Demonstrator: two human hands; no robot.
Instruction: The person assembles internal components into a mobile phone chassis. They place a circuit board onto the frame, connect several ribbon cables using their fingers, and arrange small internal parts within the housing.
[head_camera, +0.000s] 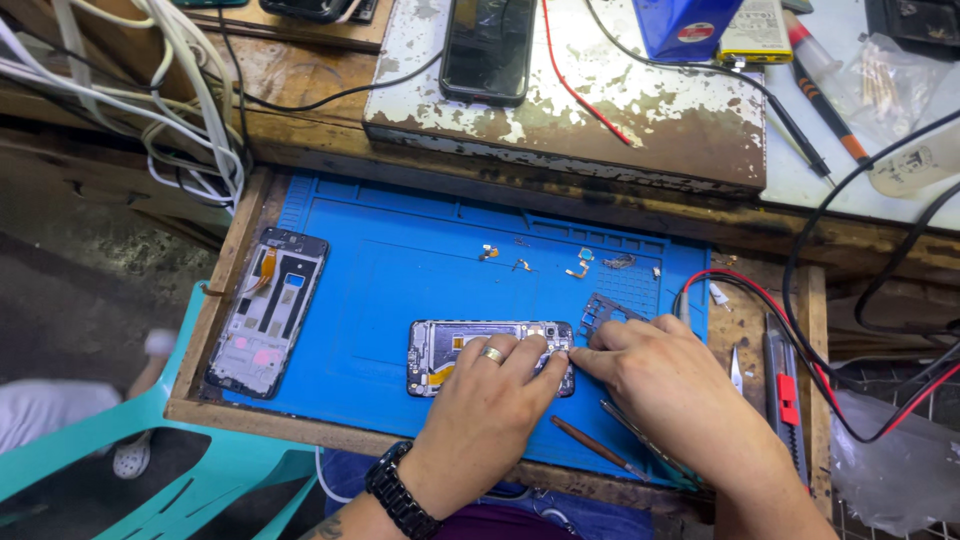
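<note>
Lying under both hands' fingers: opened phone.

mat: blue, matt, rubbery, ridged at 12 o'clock | drawer: raw, worn wood | board at 12: white paint flaking off rough brown base | phone: glossy black glass | frame: bare dull metal | watch at 6: black, shiny links | ring: polished metal | chair at 8: smooth teal plastic

I see the opened phone on the mat, under both hands; a second phone frame lies left, small parts behind, tools right on the table.
</note>
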